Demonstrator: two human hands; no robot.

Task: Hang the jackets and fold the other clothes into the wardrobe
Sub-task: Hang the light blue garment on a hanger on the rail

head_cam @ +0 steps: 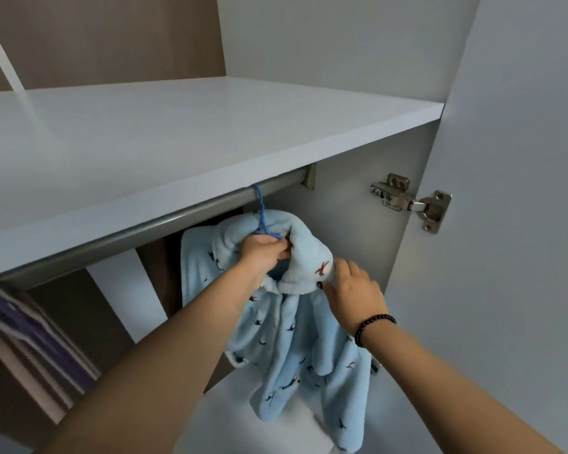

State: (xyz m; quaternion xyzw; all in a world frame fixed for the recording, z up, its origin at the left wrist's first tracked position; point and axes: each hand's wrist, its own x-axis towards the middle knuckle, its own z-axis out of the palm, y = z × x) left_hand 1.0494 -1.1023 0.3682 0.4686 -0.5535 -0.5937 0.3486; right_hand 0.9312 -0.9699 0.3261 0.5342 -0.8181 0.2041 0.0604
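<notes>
The fingers (284,252) of the left hand (263,257) were curled and clenched on the collar of the fleece jacket (295,339), at the point where the blue hanger (263,221) entered the neck opening. The fingers of the right hand (354,290) were curled over the far side of the same collar, beside a dark button (319,285); the frame did not show clearly whether they pinched the fabric or only pressed on it. A beaded bracelet (373,329) sat on the right wrist.

Directly above the left fingers, the hanger hook passed over the metal rail (145,229), so the jacket already hung inside the wardrobe. Below both sets of fingers the body and sleeves of the jacket fell loosely toward a pale surface at the bottom of the compartment. Above the rail lay the white shelf (177,142). To the right of the right fingers stood the side panel with a door hinge (407,201). Far to the left of the left fingers, other hanging fabric (30,322) was partly visible and blurred.

Handling assessment: the jacket appeared soft, thick and light, with no stiffness of its own; it would sag wherever it was unsupported. The fleece should not slip readily in a grasp, but it could slide off a thin hanger arm. The collar and shoulder seams were judged the correct hold points for centring the garment.
</notes>
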